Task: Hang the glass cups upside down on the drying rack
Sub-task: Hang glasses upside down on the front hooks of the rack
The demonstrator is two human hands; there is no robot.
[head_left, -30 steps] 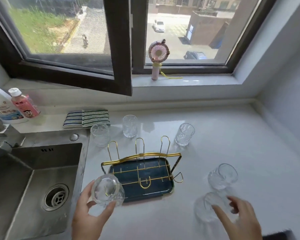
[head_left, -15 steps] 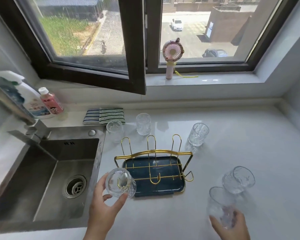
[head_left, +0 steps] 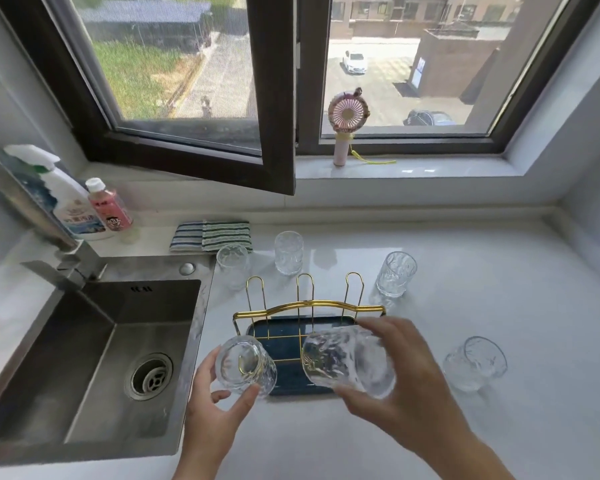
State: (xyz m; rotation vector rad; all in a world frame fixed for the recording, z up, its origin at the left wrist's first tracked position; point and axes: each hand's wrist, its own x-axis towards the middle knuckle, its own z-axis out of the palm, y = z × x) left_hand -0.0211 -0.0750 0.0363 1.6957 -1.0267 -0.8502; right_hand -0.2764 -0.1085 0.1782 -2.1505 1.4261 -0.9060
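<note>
A gold wire drying rack (head_left: pixel 309 304) with a dark blue tray stands mid-counter. My left hand (head_left: pixel 219 410) grips a clear glass cup (head_left: pixel 245 367) turned bottom-up over the rack's front left prong; a gold prong shows through the glass. My right hand (head_left: pixel 406 386) holds a second glass cup (head_left: pixel 347 362) tilted on its side above the tray's front right. Three cups stand upright behind the rack: one (head_left: pixel 232 263) at left, one (head_left: pixel 288 252) in the middle, one (head_left: pixel 395 273) at right. Another cup (head_left: pixel 477 362) sits on the counter to the right.
A steel sink (head_left: pixel 94 358) with a tap (head_left: pixel 32 216) lies left of the rack. A spray bottle (head_left: pixel 71 209), a pink bottle (head_left: pixel 110 211) and a striped cloth (head_left: pixel 210 235) sit behind it. A small pink fan (head_left: pixel 347 128) stands on the windowsill; the open window sash juts over the counter.
My right hand picked a cup up from the counter at right and carried it left over the tray. My left hand kept its cup at the rack's front left, now turned bottom-up.
</note>
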